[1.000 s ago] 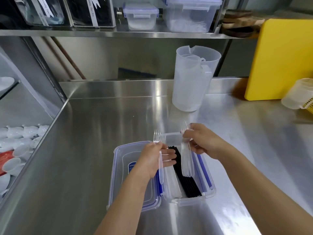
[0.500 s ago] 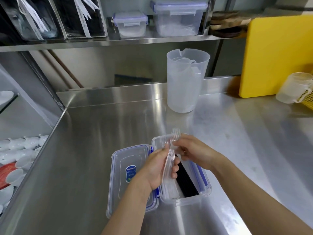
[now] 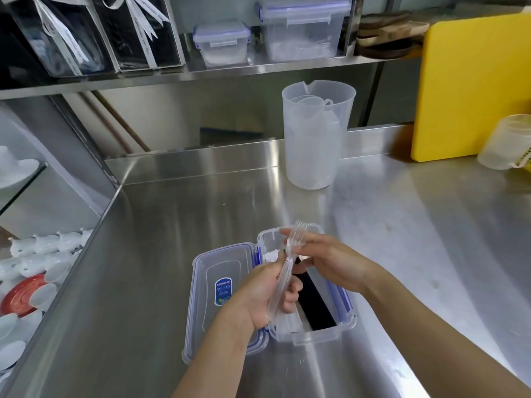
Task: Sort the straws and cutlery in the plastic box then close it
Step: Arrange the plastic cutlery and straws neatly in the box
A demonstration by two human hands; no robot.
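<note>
Forks (image 3: pixel 288 255), clear plastic, sit bunched just above the open plastic box (image 3: pixel 316 330) at lower centre; left hand (image 3: pixel 263 297) clasps the handles, right hand (image 3: pixel 330 261) pinches the tines, likely squaring them.

Two bare hands (image 3: pixel 264 294), one open clear plastic box with blue clips (image 3: pixel 321 333), one detached clear lid (image 3: pixel 218 294), two lidded containers on the shelf (image 3: pixel 221 43), one yellow cutting board (image 3: pixel 471 90), one tall translucent jug (image 3: pixel 314 136)

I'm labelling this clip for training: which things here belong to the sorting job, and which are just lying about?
In the job:
plastic box
lid
clear forks
black straws
left hand
right hand

Lying about:
measuring jug
yellow board
shelf containers
</note>
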